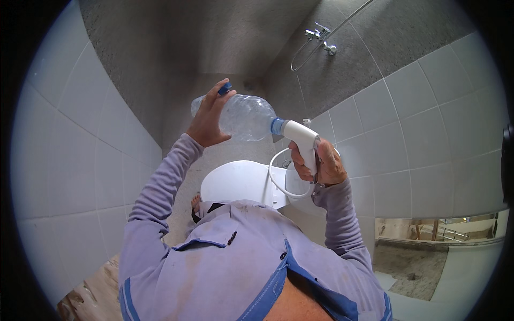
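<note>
A large clear plastic bottle [249, 116] lies nearly level in the air, its blue-ringed neck pointing right. My left hand [209, 119] is wrapped round its base end. At those fingertips is a small blue piece [225, 89] that looks like a cap. My right hand [329, 165] grips a white handheld bidet sprayer [301, 136] by its handle. The sprayer's head meets the bottle's mouth; whether water runs cannot be made out. From the sprayer's lower end a white hose [274, 182] loops down.
Below the bottle stands a toilet with its white lid [233, 182] down. Tiled walls rise close on the left [69, 139] and right [375, 134]. A chrome shower mixer [321, 36] with a hose sticks out of the far right wall. An opening [412, 262] shows at lower right.
</note>
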{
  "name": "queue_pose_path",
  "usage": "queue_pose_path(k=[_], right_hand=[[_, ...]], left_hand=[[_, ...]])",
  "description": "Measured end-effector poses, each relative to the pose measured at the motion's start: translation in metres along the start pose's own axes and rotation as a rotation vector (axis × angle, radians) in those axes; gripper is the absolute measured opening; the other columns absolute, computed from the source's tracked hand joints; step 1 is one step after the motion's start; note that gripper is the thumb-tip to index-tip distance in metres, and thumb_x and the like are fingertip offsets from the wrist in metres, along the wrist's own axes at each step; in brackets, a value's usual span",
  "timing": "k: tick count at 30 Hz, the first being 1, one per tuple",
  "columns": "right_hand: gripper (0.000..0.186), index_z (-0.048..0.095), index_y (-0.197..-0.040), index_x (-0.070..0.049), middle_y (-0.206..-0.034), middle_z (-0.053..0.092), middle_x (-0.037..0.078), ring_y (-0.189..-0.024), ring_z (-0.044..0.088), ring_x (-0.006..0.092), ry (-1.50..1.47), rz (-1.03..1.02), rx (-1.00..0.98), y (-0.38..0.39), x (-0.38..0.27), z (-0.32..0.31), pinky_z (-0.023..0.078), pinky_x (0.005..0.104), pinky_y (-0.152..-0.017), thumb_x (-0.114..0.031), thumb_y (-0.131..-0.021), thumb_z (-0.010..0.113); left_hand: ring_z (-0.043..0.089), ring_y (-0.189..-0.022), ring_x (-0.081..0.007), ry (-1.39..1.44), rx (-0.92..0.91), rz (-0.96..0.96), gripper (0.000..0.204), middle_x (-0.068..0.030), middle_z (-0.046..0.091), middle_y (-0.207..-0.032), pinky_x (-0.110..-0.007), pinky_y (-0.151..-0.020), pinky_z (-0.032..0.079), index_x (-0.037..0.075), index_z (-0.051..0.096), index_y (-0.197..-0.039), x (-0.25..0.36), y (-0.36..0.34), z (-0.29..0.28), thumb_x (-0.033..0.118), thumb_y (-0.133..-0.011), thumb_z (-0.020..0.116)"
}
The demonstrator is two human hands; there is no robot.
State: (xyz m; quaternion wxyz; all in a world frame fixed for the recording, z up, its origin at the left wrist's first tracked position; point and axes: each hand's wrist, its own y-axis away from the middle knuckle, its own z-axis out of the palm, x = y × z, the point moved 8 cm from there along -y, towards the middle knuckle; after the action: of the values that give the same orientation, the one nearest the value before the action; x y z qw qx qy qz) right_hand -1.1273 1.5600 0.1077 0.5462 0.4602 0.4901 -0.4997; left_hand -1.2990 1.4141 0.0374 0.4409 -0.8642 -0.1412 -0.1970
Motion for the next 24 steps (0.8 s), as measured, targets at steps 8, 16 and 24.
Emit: queue_pose_path(k=[8,16,24], right_hand=[[0.069,0.053,-0.107,0.006,-0.066,0.051,0.002,-0.042,0.043,0.0064,-0.043,0.016,0.010,0.0000,0.0009,-0.0009,0.036,0.0213,-0.037,-0.060,-0.092,0.045],[0.071,0.053,-0.109,0.006,-0.066,0.051,0.002,-0.042,0.043,0.0057,-0.031,0.012,0.015,-0.0015,-0.0017,0.0001,0.037,0.0210,-0.037,-0.062,-0.091,0.045],[0.071,0.053,-0.108,0.006,-0.066,0.051,0.002,-0.043,0.042,0.0058,-0.056,0.066,0.058,-0.0013,0.0009,-0.0012,0.036,0.0208,-0.037,-0.062,-0.091,0.045]], left_hand=[[0.027,-0.137,-0.0385,0.014,-0.020,-0.023,0.109,-0.0167,0.024,-0.148,-0.051,-0.112,0.028,0.015,0.032,-0.137,-0.0049,0.0029,0.0067,0.017,-0.045,0.092],[0.027,-0.137,-0.0388,0.015,-0.020,-0.029,0.112,-0.0160,0.023,-0.148,-0.053,-0.112,0.028,0.016,0.030,-0.138,-0.0076,0.0041,0.0089,0.020,-0.044,0.092],[0.026,-0.137,-0.0384,0.033,-0.026,-0.040,0.111,-0.0158,0.023,-0.148,-0.053,-0.113,0.028,0.016,0.030,-0.137,-0.0074,0.0032,0.0076,0.019,-0.045,0.092]])
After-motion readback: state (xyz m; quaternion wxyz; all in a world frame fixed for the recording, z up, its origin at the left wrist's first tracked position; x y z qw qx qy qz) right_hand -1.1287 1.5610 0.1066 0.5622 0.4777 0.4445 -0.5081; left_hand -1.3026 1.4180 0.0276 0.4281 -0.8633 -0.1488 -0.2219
